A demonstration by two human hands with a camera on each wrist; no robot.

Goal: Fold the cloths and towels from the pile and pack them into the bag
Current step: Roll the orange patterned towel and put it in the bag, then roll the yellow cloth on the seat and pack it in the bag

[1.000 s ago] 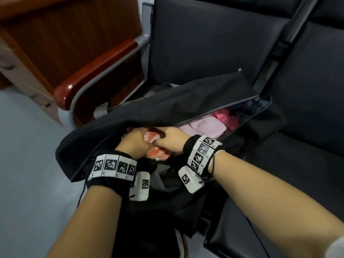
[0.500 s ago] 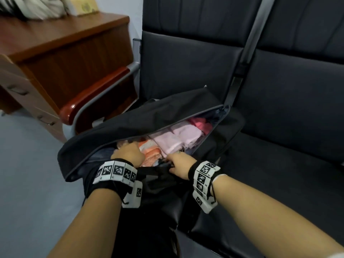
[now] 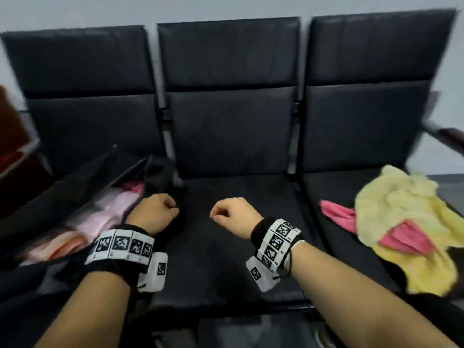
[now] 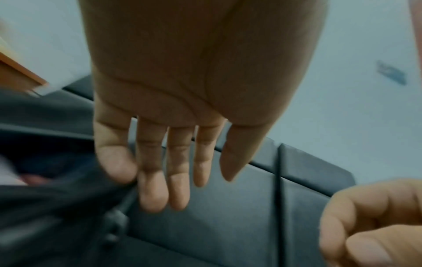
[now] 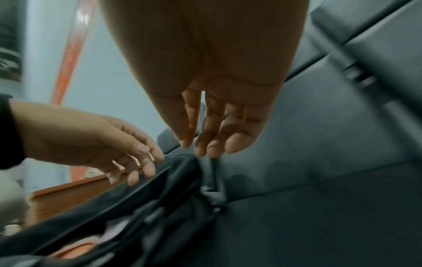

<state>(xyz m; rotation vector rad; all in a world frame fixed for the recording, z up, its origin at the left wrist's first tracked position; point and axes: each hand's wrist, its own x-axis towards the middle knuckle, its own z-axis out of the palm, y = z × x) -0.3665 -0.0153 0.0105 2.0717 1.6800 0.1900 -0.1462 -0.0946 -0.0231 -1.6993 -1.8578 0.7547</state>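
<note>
A black bag [image 3: 75, 187] lies unzipped on the left seat. Folded pink cloths [image 3: 108, 212] and an orange one [image 3: 67, 247] lie inside it. On the right seat a crumpled yellow cloth [image 3: 401, 209] sits piled over a pink cloth [image 3: 336, 212]. My left hand [image 3: 173, 207] hovers just right of the bag's mouth and holds nothing. In the left wrist view the left hand [image 4: 173, 180] hangs with relaxed fingers. My right hand [image 3: 216, 214] floats over the middle seat, loosely curled and holding nothing. In the right wrist view the right hand [image 5: 205, 137] hangs above the bag's end [image 5: 205, 180].
Three black padded seats stand in a row against a pale wall, with the middle seat [image 3: 238, 247] under my hands. A red-brown armrest [image 3: 449, 136] bounds the right seat. A wooden cabinet [image 3: 10, 146] stands at the far left.
Both hands have come out of the bag and moved right over the middle seat, leaving the orange cloth inside. The head view has swung right and up, so the pile now shows.
</note>
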